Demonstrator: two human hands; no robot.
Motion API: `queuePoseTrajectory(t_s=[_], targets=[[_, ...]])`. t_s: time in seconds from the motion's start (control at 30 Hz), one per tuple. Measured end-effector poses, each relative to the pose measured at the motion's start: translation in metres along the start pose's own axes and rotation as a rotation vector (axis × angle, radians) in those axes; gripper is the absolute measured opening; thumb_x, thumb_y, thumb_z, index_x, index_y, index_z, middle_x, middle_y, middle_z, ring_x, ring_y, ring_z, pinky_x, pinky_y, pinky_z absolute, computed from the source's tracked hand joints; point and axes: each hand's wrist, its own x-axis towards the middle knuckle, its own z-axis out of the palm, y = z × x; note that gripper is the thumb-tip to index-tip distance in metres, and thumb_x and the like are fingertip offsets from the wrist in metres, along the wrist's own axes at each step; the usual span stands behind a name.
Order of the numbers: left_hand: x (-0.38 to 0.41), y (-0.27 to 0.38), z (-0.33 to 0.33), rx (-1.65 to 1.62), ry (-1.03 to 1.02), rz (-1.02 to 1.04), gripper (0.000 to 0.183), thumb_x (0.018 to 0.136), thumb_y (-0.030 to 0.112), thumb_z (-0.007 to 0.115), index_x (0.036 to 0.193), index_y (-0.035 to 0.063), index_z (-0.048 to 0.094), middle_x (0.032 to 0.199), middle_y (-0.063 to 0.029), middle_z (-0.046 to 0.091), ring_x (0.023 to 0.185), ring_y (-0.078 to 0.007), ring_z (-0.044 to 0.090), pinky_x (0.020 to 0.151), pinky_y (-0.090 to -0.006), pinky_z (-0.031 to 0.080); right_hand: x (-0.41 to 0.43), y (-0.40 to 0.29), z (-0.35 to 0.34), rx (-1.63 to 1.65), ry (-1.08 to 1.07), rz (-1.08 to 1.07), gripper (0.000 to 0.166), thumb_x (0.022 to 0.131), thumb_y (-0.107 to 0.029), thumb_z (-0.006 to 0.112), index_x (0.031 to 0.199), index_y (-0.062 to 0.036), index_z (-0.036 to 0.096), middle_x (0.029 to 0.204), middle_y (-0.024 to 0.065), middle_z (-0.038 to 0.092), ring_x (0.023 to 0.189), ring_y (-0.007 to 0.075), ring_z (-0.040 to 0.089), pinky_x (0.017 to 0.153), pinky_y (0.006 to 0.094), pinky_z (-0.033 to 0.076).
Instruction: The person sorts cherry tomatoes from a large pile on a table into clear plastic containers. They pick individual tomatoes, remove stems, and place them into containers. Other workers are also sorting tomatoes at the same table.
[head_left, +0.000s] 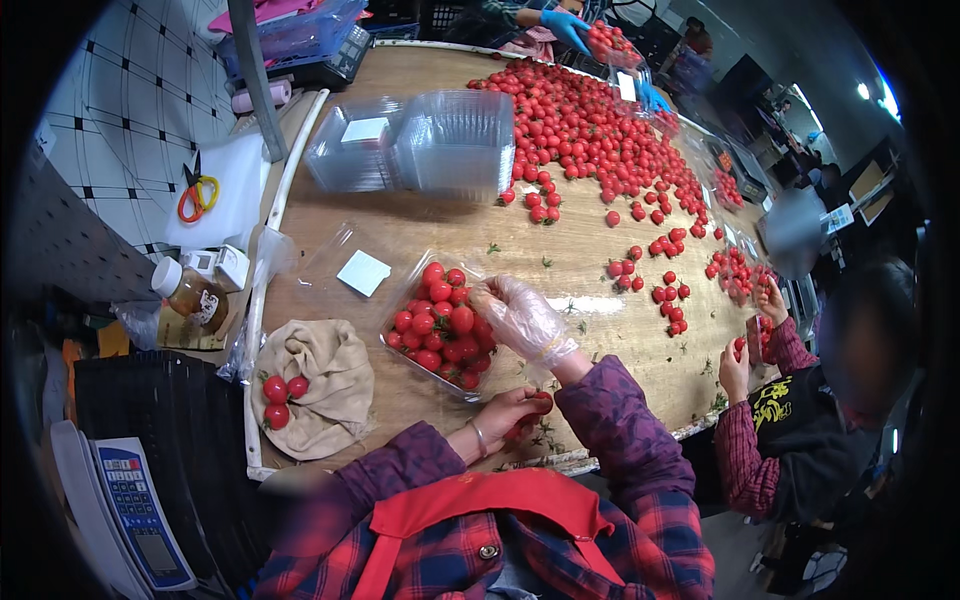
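A clear plastic clamshell box (390, 330) heaped with cherry tomatoes (439, 322) lies before me, its lid (322, 262) folded open to the left with a white label (364, 273). My right hand (521, 319), in a thin clear plastic glove, is over the box's right edge, fingertips bent against the tomatoes. Whether it pinches one is hidden by the fingers. Below it, near the table's front edge, my bare left hand (504, 420) is curled around a few cherry tomatoes (538, 405). Three tomatoes on a stem (279, 397) rest on a crumpled beige cloth (322, 390) at left.
Nested empty clamshells (457, 142) stand behind my box. A large tomato heap (577, 127) covers the far table (450, 225). Across it, a blue-gloved hand (566, 28) holds a filled box. A co-worker (787, 427) works at right. Scissors (198, 191), a jar (196, 296) and scale (135, 510) are left.
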Motion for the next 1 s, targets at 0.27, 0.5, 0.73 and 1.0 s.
queuePoseTrajectory(t_s=[0.27,0.5,0.73,1.0], targets=[[-0.001,-0.001,0.002,-0.05,0.009,0.027,0.021,0.092,0.027,0.066,0.103,0.0108,0.061,0.071,0.0047,0.054,0.05,-0.0032,0.047,0.042,-0.018,0.036,-0.008,-0.007,-0.001,-0.398,0.022,-0.071,0.035,0.086,-0.022,0.064,0.111,0.0039,0.063,0.081,0.0196,0.069,0.073,0.0218,0.068,0.067,0.0346,0.053],[-0.003,-0.001,-0.003,-0.029,-0.04,0.042,0.026,0.089,0.031,0.067,0.104,0.0114,0.059,0.071,0.0039,0.055,0.052,-0.0054,0.049,0.044,-0.02,0.035,0.003,-0.008,0.033,-0.563,-0.047,-0.339,0.033,0.08,-0.019,0.065,0.109,-0.0018,0.06,0.087,0.0213,0.066,0.088,0.0403,0.064,0.075,0.0463,0.051],[0.001,-0.002,-0.014,-0.076,0.005,0.054,0.023,0.091,0.032,0.064,0.102,0.0126,0.058,0.07,0.0044,0.053,0.051,-0.0059,0.047,0.044,-0.0208,0.033,0.011,-0.034,0.037,-0.485,-0.228,-0.325,0.04,0.08,-0.011,0.062,0.118,-0.0007,0.052,0.091,0.0256,0.063,0.086,0.0428,0.063,0.073,0.0488,0.049],[0.0,0.002,-0.001,-0.167,0.041,0.021,0.02,0.09,0.024,0.068,0.102,0.0109,0.059,0.075,0.0034,0.055,0.054,-0.0053,0.047,0.045,-0.0191,0.036,-0.017,-0.019,-0.018,-0.048,-0.024,-0.082,0.042,0.09,-0.02,0.06,0.127,0.0007,0.054,0.088,0.0147,0.064,0.075,0.0214,0.062,0.065,0.0324,0.05]])
